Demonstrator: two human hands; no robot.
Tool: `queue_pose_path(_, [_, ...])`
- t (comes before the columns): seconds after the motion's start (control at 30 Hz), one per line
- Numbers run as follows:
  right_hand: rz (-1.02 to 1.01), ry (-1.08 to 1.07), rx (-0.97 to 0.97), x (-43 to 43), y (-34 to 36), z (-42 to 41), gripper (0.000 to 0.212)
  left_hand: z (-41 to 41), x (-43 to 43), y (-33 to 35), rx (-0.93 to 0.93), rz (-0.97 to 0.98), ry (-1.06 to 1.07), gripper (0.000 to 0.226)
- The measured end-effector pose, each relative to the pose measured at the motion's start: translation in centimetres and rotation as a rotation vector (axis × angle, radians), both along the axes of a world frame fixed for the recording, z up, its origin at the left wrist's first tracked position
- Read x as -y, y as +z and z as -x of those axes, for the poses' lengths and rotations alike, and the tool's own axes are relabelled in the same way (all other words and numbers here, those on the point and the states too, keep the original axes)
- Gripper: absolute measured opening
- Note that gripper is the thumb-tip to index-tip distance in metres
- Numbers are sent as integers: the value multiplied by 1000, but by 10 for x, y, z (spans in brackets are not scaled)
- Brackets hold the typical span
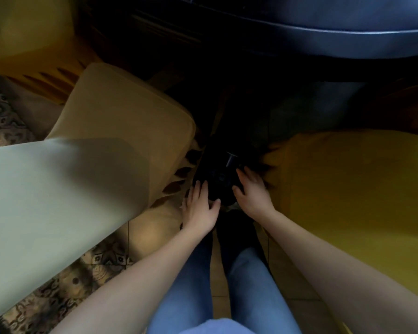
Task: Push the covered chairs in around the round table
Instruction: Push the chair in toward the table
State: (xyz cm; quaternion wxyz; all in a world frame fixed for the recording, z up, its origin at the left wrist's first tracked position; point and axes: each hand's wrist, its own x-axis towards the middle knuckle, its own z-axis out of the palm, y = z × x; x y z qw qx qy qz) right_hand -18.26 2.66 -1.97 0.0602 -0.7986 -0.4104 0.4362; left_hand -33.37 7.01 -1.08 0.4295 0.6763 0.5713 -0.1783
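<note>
Chair-pushing is waiting: your left hand and right hand, fingers spread, are touching a dark object, likely clearing it.

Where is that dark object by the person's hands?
Head view, centre: the dark object lies between the beige covered chair, left, and the yellow covered chair, right.

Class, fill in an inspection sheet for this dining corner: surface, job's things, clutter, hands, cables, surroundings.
Surface: tiled floor, patterned flooring at left.
Job's things: beige covered chair left, yellow covered chair right, round table rim ahead.
Clutter: dark object between the chairs, too dim to identify.
Hands: left hand and right hand both rest on it, fingers fairly straight.
Cables: nothing seen.
Surroundings: dim; wearer's jeans below.
</note>
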Motion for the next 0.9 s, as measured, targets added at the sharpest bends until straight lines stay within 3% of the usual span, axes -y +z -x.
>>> queue_pose_path(0.3, [-128, 133, 113, 25, 64, -25, 61, -20, -10, 74, 22, -276, -263, 67])
queue_pose_path(0.6, [-271, 218, 227, 65, 165, -27, 62, -25, -13, 161, 158, -475, -466, 67])
queue_pose_path(0.9, [-331, 130, 380, 103, 226, 0, 65, 4, -6, 229, 260, -630, -577, 73])
